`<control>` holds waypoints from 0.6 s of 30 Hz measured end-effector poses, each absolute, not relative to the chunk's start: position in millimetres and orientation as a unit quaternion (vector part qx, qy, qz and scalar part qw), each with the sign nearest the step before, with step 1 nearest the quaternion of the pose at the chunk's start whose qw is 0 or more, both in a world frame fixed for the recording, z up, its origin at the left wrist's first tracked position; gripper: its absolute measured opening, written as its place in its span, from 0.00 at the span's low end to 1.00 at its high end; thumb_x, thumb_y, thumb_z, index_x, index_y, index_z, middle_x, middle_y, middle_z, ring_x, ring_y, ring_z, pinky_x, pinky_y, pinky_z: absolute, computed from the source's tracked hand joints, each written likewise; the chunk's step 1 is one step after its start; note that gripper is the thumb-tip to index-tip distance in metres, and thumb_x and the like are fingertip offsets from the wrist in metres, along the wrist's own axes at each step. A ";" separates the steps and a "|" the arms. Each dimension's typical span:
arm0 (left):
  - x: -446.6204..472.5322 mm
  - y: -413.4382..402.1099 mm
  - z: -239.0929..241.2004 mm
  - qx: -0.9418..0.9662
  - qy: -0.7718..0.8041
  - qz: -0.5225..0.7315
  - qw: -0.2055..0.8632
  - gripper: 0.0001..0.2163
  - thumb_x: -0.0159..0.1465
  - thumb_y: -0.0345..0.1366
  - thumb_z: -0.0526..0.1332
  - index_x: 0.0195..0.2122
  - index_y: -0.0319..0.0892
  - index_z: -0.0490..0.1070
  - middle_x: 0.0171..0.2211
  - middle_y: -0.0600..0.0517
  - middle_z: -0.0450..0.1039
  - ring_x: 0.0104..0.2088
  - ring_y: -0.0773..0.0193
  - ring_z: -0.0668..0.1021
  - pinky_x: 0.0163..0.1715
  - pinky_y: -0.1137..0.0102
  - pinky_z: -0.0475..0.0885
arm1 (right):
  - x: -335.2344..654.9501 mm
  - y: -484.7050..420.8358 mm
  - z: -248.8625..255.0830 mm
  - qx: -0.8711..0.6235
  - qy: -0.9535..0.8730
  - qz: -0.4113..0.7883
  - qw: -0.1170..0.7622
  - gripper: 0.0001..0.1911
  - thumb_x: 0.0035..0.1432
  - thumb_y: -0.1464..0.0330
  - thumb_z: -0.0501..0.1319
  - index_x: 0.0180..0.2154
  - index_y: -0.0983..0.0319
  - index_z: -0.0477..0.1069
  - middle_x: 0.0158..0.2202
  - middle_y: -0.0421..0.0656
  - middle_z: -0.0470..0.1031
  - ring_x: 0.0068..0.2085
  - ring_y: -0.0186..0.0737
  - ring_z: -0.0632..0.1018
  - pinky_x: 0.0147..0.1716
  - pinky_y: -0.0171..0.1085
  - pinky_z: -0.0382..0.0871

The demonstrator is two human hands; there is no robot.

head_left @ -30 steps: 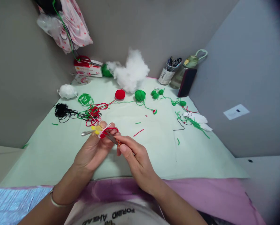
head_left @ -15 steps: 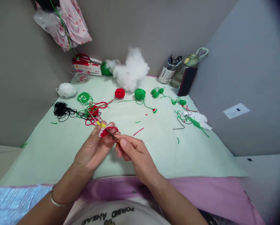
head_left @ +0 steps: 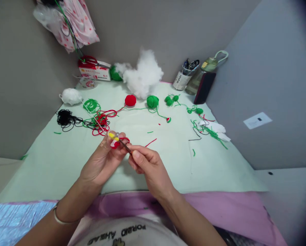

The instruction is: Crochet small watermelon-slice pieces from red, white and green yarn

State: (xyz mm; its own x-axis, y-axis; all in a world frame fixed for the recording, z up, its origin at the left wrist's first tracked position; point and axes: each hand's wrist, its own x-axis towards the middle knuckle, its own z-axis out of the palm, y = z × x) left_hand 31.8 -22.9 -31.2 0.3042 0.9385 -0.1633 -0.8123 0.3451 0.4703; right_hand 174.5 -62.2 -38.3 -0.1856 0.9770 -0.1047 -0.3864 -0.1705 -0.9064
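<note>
My left hand (head_left: 105, 155) pinches a small red and white crochet piece (head_left: 114, 144), its fingers partly hiding it. Something yellow (head_left: 113, 136) shows at those fingertips; whether it is a finger guard or a clip is too small to tell. A white strand runs from the fingers back to the white yarn ball (head_left: 71, 97). Closed round a thin crochet hook (head_left: 126, 147), my right hand (head_left: 146, 164) is just right of the left. The hook's tip meets the piece. A loop of red yarn (head_left: 125, 139) stands out beside it.
Tangled black yarn (head_left: 65, 118) and red yarn (head_left: 101, 124) lie left. Behind are a red ball (head_left: 130, 100), a green ball (head_left: 153, 101) and white stuffing (head_left: 145, 77). At right are a pen cup (head_left: 183, 78), a bottle (head_left: 197, 80), a phone (head_left: 205, 88) and green scraps (head_left: 213, 133).
The hook has drawn back slightly to the right relative to the crochet piece. The yellow thing at the left fingers has shifted a little to the right. Both hands keep their grip.
</note>
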 end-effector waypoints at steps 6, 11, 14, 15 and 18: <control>29.9 -22.0 -36.6 0.145 0.216 0.540 0.800 0.15 0.49 0.30 0.82 0.29 0.42 0.76 0.32 0.57 0.76 0.34 0.68 0.80 0.38 0.76 0.79 | 175.7 -62.7 -35.7 -0.379 -0.394 0.674 0.496 0.22 0.61 0.49 0.66 0.45 0.60 0.82 0.23 0.35 0.63 0.25 0.30 0.58 0.26 0.34 0.51; 30.1 -22.3 -35.0 0.138 0.223 0.537 0.801 0.15 0.49 0.31 0.82 0.29 0.42 0.75 0.33 0.57 0.77 0.34 0.69 0.81 0.38 0.75 0.79 | 175.1 -62.9 -32.0 -0.362 -0.394 0.687 0.492 0.22 0.62 0.49 0.66 0.45 0.60 0.82 0.23 0.34 0.63 0.25 0.29 0.58 0.25 0.34 0.51; 30.1 -22.4 -35.0 0.139 0.227 0.540 0.799 0.14 0.50 0.30 0.81 0.29 0.43 0.76 0.32 0.57 0.77 0.35 0.68 0.81 0.38 0.76 0.79 | 174.5 -62.2 -30.9 -0.370 -0.384 0.684 0.498 0.22 0.60 0.49 0.68 0.43 0.60 0.82 0.22 0.34 0.63 0.24 0.30 0.58 0.24 0.33 0.50; 30.0 -22.3 -35.4 0.139 0.225 0.540 0.799 0.14 0.51 0.30 0.81 0.29 0.43 0.76 0.32 0.57 0.76 0.35 0.68 0.81 0.38 0.76 0.79 | 174.3 -61.7 -30.8 -0.373 -0.380 0.682 0.501 0.22 0.59 0.49 0.69 0.42 0.60 0.82 0.22 0.34 0.63 0.25 0.30 0.59 0.24 0.33 0.50; 29.4 -22.2 -37.5 0.135 0.216 0.539 0.803 0.13 0.52 0.30 0.80 0.30 0.43 0.76 0.32 0.57 0.75 0.35 0.69 0.80 0.38 0.76 0.78 | 173.8 -60.6 -31.4 -0.377 -0.371 0.682 0.506 0.21 0.56 0.49 0.71 0.40 0.60 0.82 0.22 0.34 0.63 0.25 0.30 0.60 0.23 0.33 0.50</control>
State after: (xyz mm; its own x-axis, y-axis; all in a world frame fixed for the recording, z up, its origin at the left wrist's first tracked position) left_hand 29.4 -22.2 -37.5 0.3261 0.9237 -0.2010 -0.8067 0.3828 0.4502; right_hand 173.8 -60.6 -31.4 -0.2044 0.9689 -0.1394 -0.4102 -0.2141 -0.8865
